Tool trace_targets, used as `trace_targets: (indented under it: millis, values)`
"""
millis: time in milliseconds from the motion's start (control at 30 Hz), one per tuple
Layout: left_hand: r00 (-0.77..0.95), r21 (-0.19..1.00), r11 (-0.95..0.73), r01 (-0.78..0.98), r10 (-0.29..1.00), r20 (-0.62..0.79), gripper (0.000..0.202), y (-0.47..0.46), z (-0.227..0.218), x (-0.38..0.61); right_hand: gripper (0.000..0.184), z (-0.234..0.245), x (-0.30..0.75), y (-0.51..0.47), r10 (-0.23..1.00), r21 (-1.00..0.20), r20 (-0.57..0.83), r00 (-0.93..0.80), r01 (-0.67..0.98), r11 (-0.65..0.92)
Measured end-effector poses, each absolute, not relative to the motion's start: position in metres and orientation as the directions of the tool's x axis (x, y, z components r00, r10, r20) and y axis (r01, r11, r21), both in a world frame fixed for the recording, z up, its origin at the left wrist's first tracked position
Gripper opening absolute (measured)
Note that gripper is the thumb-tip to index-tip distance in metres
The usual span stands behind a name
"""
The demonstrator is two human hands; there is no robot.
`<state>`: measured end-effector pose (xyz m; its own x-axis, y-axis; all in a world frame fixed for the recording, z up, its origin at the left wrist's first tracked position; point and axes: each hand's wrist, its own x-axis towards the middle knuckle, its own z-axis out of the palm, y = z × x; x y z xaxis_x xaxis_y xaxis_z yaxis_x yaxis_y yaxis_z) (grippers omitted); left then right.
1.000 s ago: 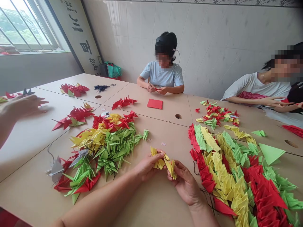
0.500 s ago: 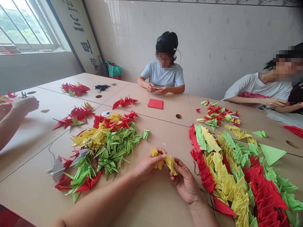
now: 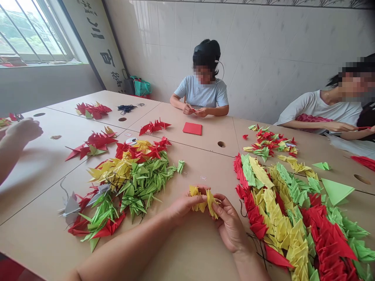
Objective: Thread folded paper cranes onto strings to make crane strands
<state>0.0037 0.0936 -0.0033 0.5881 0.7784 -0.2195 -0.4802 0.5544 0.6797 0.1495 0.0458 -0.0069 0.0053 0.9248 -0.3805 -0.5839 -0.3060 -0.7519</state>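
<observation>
Low over the table's near middle, my left hand (image 3: 183, 207) and my right hand (image 3: 230, 226) are both closed on a bunch of yellow folded paper cranes (image 3: 203, 199). The left fingers pinch its left half and the right fingers pinch its right half, with the two halves pressed close together. To my right lies a long heap of strung red, yellow and green cranes (image 3: 290, 218). A looser pile of green, yellow and red cranes (image 3: 129, 179) lies to my left.
A person in a light blue shirt (image 3: 205, 93) sits across the table with a red paper stack (image 3: 192, 128) in front. Another person (image 3: 325, 111) folds at the right. Someone's hand (image 3: 23, 130) rests at the far left. Round holes (image 3: 221, 144) dot the tabletop.
My hands have drawn together, bringing the two halves of the yellow bunch close. The hand at the far left pulled back toward the table's edge.
</observation>
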Motion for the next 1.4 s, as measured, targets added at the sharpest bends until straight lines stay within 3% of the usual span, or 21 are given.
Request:
trace_targets:
  millis: [167,500,733,967,1133,1300,1400]
  values:
    - [0.599,0.592,0.594,-0.545,0.77,-0.222,0.045,0.094,-0.0034,0.0026,0.042,-0.007,0.1527,0.0477,0.907,-0.71,-0.418,0.053,-0.642,-0.289]
    - [0.49,0.549,0.627,-0.553,0.777,-0.394,0.029,0.0978,-0.0019,0.0047,0.039,-0.0077,0.1514,0.0474,0.927,-0.742,-0.373,0.04,-0.612,-0.272]
    - [0.481,0.479,0.635,-0.606,0.772,-0.415,0.018,0.0994,-0.0025,0.0046,0.033,-0.0087,0.1493,0.0449,0.946,-0.799,-0.322,0.02,-0.542,-0.26]
    - [0.518,0.606,0.544,-0.58,0.821,-0.242,0.04,0.0959,-0.0029,0.0045,0.031,-0.0093,0.1468,0.0453,0.957,-0.86,-0.29,0.025,-0.444,-0.25]
    - [0.493,0.602,0.55,-0.579,0.824,-0.278,0.033,0.0972,-0.0041,0.0047,0.029,-0.011,0.1462,0.0439,0.96,-0.869,-0.281,0.014,-0.429,-0.248]
    - [0.475,0.649,0.539,-0.536,0.829,-0.296,0.045,0.0975,-0.0053,0.005,0.024,-0.0138,0.1467,0.0415,0.974,-0.909,-0.226,-0.016,-0.355,-0.216]
    - [0.451,0.684,0.522,-0.51,0.839,-0.304,0.047,0.0973,-0.0055,0.0058,0.03,-0.0145,0.1463,0.0423,0.98,-0.942,-0.195,-0.032,-0.272,-0.196]
